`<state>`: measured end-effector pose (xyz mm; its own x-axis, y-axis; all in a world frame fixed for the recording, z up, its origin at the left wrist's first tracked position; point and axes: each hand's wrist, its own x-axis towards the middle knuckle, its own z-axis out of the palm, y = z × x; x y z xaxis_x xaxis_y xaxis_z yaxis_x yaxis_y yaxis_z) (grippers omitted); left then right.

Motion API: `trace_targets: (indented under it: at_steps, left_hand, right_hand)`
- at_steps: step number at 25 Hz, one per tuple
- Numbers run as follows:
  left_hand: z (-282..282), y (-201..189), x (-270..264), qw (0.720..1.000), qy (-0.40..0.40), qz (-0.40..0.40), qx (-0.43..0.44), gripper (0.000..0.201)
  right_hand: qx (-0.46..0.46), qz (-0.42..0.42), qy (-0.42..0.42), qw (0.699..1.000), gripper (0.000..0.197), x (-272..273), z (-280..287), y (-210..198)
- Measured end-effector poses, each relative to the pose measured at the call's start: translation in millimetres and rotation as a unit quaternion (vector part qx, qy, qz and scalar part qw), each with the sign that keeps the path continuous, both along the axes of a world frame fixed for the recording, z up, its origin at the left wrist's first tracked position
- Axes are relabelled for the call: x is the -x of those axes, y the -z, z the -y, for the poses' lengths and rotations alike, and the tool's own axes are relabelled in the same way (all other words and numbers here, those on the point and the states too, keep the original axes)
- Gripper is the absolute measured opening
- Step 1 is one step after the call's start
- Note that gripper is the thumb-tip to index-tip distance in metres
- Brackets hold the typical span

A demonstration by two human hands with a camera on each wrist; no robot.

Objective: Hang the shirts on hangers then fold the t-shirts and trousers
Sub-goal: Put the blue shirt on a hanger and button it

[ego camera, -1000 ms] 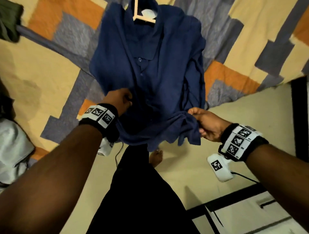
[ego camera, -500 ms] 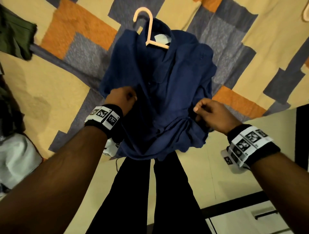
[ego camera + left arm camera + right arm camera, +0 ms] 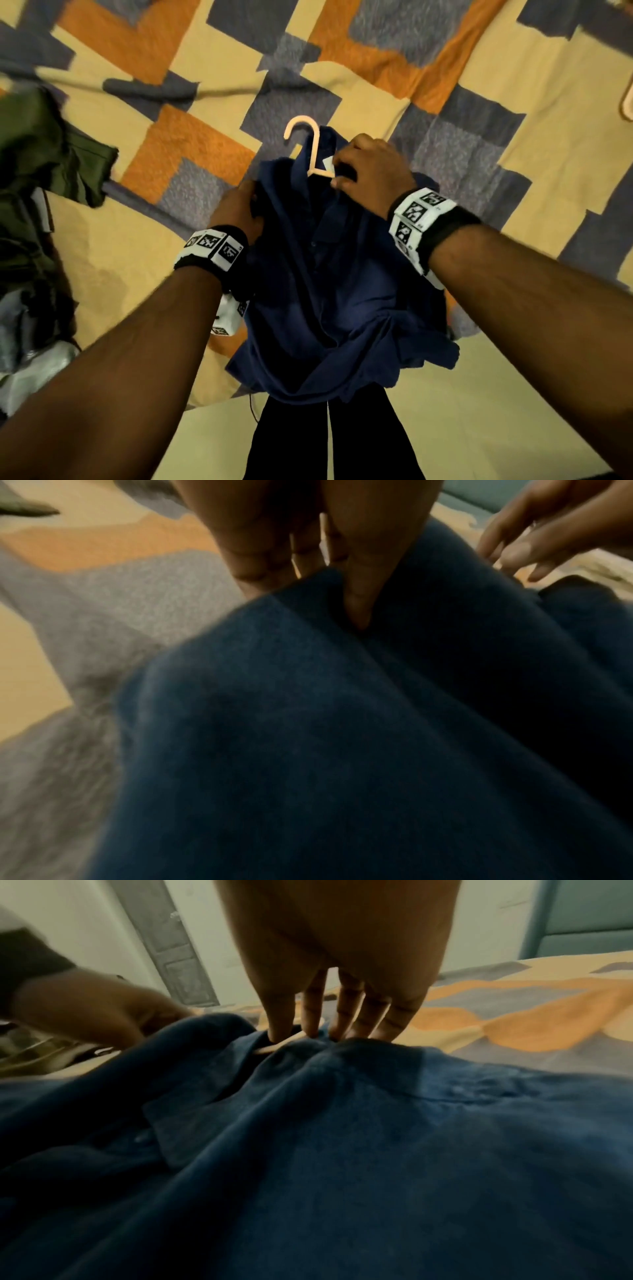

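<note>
Evidently the left hand (image 3: 239, 212) is gripping the blue shirt (image 3: 329, 274) shoulder while the right hand (image 3: 370, 171), fingers extended, is pressing the collar; the hanger (image 3: 310, 147) risks slipping out.

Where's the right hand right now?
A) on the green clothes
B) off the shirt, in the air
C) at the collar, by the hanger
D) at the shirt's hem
C: the right hand sits at the collar of the navy shirt, fingers touching the hanger; the left hand grips the shirt's other shoulder.
</note>
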<state>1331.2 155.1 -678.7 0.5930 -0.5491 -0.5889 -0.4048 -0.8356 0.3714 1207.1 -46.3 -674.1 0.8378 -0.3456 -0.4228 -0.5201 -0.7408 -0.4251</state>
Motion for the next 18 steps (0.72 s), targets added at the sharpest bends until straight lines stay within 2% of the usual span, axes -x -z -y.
trace_targets:
  at_steps: [2,4,7,9,11,12,13,15,18]
  left_hand:
    - [-5.8,-10.6,6.1,0.998,-0.031,-0.004,0.061,0.036]
    - [-12.5,-29.6,16.4,0.992,-0.043,-0.004,0.114,0.024]
    - [-21.8,-65.9,18.1,0.992,-0.018,0.008,0.124,0.017]
    - [-29.7,-108.2,1.7,0.995,-0.065,0.038,0.067,0.012]
    - [-33.2,-168.7,-15.2,0.976,-0.199,0.082,-0.017,0.012]
    - [-29.4,-206.6,-18.7,0.959,-0.264,0.096,-0.022,0.016]
    - [-20.3,-243.7,-16.5,0.947,-0.303,0.102,0.009,0.022]
    - [12.3,-311.1,-4.7,0.947,-0.295,0.09,0.092,0.027]
    - [50.3,-415.7,17.5,0.96,-0.191,0.061,0.196,0.023]
  right_hand:
    - [0.029,-0.022,-0.018,0.999,0.049,-4.3,-11.2,1.0]
    - [0.054,-0.031,-0.028,0.998,0.036,-3.1,-19.2,-5.8]
    - [-0.002,0.016,0.024,1.0,0.016,5.2,-8.6,-45.7]
    - [-0.022,0.029,0.035,0.999,0.014,12.6,6.2,-102.8]
    - [0.001,0.045,0.033,0.998,0.015,22.7,15.4,-170.9]
    - [0.007,0.055,0.033,0.998,0.014,26.1,14.8,-210.3]
    - [0.009,0.063,0.031,0.998,0.013,30.5,10.0,-245.9]
    - [0.03,0.06,0.021,0.998,0.012,32.4,-1.8,-308.9]
    - [0.088,0.072,0.017,0.993,0.009,43.0,-15.9,-407.2]
